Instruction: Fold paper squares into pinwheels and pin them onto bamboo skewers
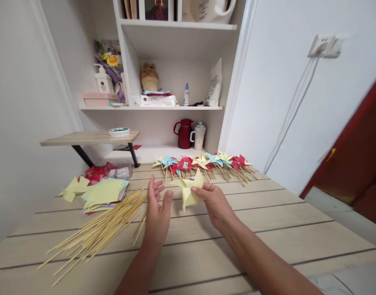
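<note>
Between thumb and fingers, my right hand (pixel 214 199) pinches a pale yellow paper pinwheel (pixel 190 191) above the wooden table (pixel 267 229). To its left, my left hand (pixel 158 211) is raised with its fingers apart, holding nothing and not touching the pinwheel. Thin wooden sticks (pixel 104 225) lie in a loose bundle to the left of that hand, a few of them partly behind it. Beyond the bundle is a stack of coloured paper squares (pixel 103 194), yellow on top.
Several finished pinwheels on sticks (pixel 203 162) lie in a row at the back. Loose pinwheel heads (pixel 74 187) and a clear plastic box (pixel 119 173) are at the back left, near a small raised shelf (pixel 92 138). A red jug (pixel 184 134) and a cup (pixel 199 137) stand behind.
</note>
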{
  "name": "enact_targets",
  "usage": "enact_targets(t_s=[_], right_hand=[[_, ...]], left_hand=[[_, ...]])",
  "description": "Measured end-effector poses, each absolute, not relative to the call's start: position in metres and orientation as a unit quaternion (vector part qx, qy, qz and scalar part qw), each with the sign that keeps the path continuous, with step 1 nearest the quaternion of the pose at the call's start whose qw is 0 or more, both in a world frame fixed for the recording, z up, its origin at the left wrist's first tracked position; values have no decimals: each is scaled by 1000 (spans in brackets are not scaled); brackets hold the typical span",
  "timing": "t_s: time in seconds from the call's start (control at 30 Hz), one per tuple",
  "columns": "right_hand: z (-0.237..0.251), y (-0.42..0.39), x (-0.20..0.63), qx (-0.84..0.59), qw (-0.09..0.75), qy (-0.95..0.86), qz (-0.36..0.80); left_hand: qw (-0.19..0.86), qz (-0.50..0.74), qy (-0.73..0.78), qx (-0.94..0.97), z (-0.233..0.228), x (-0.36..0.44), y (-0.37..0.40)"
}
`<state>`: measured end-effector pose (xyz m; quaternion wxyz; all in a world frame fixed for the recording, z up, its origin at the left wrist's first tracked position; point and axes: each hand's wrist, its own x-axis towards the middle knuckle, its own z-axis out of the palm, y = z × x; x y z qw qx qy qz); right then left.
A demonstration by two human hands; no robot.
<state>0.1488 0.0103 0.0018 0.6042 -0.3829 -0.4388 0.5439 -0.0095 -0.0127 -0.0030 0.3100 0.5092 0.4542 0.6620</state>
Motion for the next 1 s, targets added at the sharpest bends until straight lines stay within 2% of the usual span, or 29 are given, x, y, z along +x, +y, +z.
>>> enact_targets(t_s=[0.13, 0.23, 0.5, 1.0], right_hand=[[-3, 14, 147, -357, 608, -384, 596], [-5, 12, 144, -353, 593, -393, 608], [-2, 6, 138, -365, 574, -400, 614], [-4, 4, 134, -353, 556, -400, 638]], left_hand=[[491, 577, 413, 505, -1, -7, -15], [547, 553, 389, 494, 0, -3, -16], [580, 546, 407, 448, 0, -4, -17], [571, 574, 413, 416, -4, -3, -14]])
